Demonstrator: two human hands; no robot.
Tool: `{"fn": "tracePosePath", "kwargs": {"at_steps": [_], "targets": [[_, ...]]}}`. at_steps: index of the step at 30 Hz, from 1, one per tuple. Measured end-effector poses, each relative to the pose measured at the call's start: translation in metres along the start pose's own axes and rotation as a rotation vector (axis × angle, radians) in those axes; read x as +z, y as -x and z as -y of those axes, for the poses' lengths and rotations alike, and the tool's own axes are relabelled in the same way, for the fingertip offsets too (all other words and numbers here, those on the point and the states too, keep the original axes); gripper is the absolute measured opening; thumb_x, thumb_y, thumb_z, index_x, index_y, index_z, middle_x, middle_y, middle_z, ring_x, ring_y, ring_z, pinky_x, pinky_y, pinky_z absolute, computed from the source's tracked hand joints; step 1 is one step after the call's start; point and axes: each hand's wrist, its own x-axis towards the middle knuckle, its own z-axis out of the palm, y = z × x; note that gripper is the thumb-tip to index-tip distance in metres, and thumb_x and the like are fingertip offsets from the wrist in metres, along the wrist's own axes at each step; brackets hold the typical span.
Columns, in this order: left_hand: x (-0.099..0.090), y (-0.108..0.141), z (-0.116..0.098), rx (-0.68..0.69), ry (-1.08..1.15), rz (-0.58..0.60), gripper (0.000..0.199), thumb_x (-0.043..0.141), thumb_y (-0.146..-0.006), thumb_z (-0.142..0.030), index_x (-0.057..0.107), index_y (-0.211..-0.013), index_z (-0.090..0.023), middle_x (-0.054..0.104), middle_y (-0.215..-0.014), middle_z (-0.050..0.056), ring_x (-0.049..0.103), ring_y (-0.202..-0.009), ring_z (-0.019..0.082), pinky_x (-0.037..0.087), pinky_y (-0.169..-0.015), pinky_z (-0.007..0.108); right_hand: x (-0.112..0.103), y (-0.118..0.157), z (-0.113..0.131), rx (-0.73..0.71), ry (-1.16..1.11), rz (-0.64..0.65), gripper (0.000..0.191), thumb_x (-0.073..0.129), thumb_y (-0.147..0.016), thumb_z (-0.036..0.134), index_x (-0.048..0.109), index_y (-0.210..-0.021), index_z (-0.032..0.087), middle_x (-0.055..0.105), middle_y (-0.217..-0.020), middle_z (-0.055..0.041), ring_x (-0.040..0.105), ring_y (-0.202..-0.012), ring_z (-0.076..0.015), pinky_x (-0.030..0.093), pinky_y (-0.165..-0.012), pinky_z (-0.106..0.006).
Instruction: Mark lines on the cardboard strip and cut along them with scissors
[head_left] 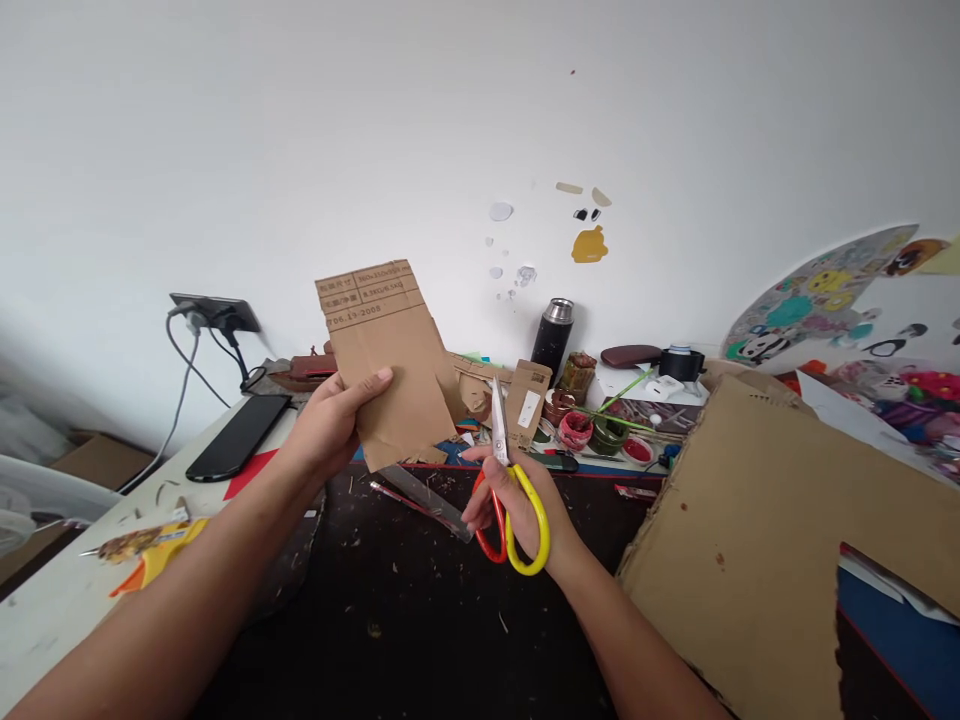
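Head view: left fingers (366, 391) grip cardboard (394, 350), right fingers (504, 482) scissors (500, 449), red-filled pots (576, 442) beyond.

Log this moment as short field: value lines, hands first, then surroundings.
Left hand: holds printed cardboard piece, thumb in front
Right hand: holds scissors, blades up
Handles: one red, one yellow
Dark mat: pencil, clear strip
Left side: glue gun, black flat device
Right side: large cardboard sheet
Near wall: dark flask
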Motion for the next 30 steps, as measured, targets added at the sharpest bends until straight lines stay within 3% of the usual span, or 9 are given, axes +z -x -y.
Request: {"fn": "tracePosePath", "kwargs": {"at_steps": [5, 9, 13, 21, 25, 30], "targets": [[0.002, 0.001, -0.002, 0.024, 0.025, -0.066, 0.054, 0.100, -0.064, -0.039, 0.080, -0.109, -0.016, 0.086, -0.107, 0.014, 0.084, -0.099, 0.039, 0.073, -0.079, 0.043, 0.005, 0.000, -0.008, 0.060, -0.025, 0.094, 0.103, 0.074, -0.068, 0.101, 0.073, -0.122, 0.014, 0.078, -0.067, -0.0070, 0.072, -0.051, -0.0200, 0.057, -0.055, -0.030], [0.004, 0.004, -0.003, 0.007, 0.028, -0.057, 0.056, 0.100, -0.064, -0.040, 0.079, -0.109, -0.015, 0.086, -0.105, 0.014, 0.084, -0.097, 0.040, 0.074, -0.078, 0.044, 0.009, 0.000, -0.011, 0.093, -0.046, 0.189, 0.106, 0.085, -0.057, 0.096, 0.072, -0.122, 0.014, 0.080, -0.077, -0.0079, 0.078, -0.066, -0.0235, 0.061, -0.068, -0.034], [0.005, 0.005, -0.003, -0.006, 0.001, -0.048, 0.059, 0.102, -0.061, -0.043, 0.079, -0.108, -0.014, 0.086, -0.101, 0.015, 0.084, -0.093, 0.040, 0.074, -0.075, 0.045, 0.012, 0.002, -0.010, 0.127, -0.057, 0.217, 0.104, 0.088, -0.056, 0.094, 0.071, -0.121, 0.015, 0.080, -0.082, -0.0075, 0.080, -0.076, -0.0244, 0.062, -0.076, -0.036], [0.007, 0.012, -0.006, 0.011, -0.056, -0.006, 0.061, 0.103, -0.063, -0.047, 0.079, -0.109, -0.015, 0.087, -0.103, 0.013, 0.084, -0.096, 0.039, 0.073, -0.078, 0.043, 0.009, 0.004, -0.008, 0.122, 0.039, 0.233, 0.102, 0.076, -0.067, 0.099, 0.068, -0.127, 0.016, 0.078, -0.081, -0.0050, 0.070, -0.050, -0.0178, 0.049, -0.047, -0.025], [0.006, 0.014, -0.012, 0.016, -0.056, -0.025, 0.060, 0.104, -0.064, -0.049, 0.078, -0.109, -0.019, 0.088, -0.108, 0.010, 0.084, -0.101, 0.039, 0.073, -0.080, 0.041, 0.007, 0.006, -0.009, 0.102, 0.076, 0.258, 0.088, 0.075, -0.081, 0.090, 0.069, -0.131, 0.017, 0.079, -0.084, -0.0054, 0.065, -0.043, -0.0143, 0.045, -0.042, -0.023], [0.007, 0.015, -0.014, -0.045, -0.081, 0.008, 0.063, 0.106, -0.060, -0.050, 0.079, -0.107, -0.017, 0.088, -0.102, 0.011, 0.083, -0.100, 0.041, 0.073, -0.078, 0.043, 0.007, 0.006, -0.008, 0.078, 0.084, 0.247, 0.088, 0.074, -0.083, 0.089, 0.070, -0.132, 0.016, 0.078, -0.079, -0.0038, 0.059, -0.040, -0.0119, 0.043, -0.040, -0.022]]}}
